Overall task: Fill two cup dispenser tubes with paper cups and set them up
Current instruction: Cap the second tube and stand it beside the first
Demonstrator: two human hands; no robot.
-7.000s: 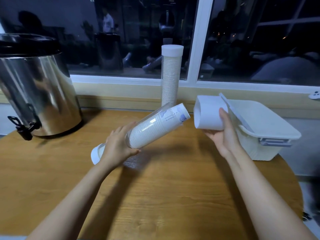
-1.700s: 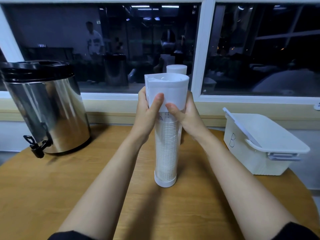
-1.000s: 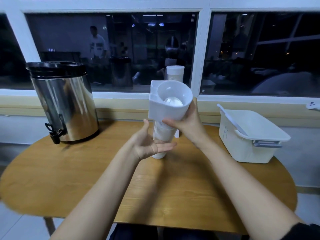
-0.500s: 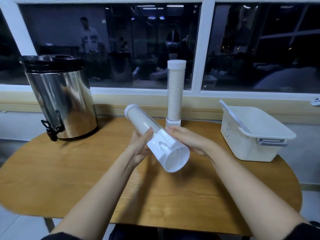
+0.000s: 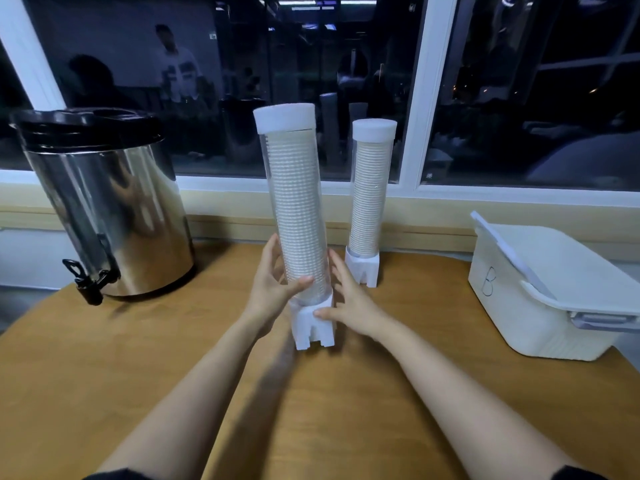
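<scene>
Fingers (image 5: 273,252) of the left hand (image 5: 273,289) wrap the near tube (image 5: 298,223) low down, standing it on its base (image 5: 313,323).

The thumb crosses the front of the clear wall, a firm grip placed low where a tall column is easiest to keep upright. The right hand (image 5: 349,301) is looser: its fingers lie nearly straight beside the tube and its thumb touches the base, seemingly to square it on the bench (image 5: 104,375). Packed with paper cups (image 5: 292,168) and capped, the tube stands mid-frame, leaning slightly left. Whether the base is fully down I cannot tell. The second tube (image 5: 370,188) stands upright just behind, to the right, by the window, likely so the pair sit together. An urn (image 5: 104,202) sits left and a lidded box (image 5: 554,289) right.
</scene>
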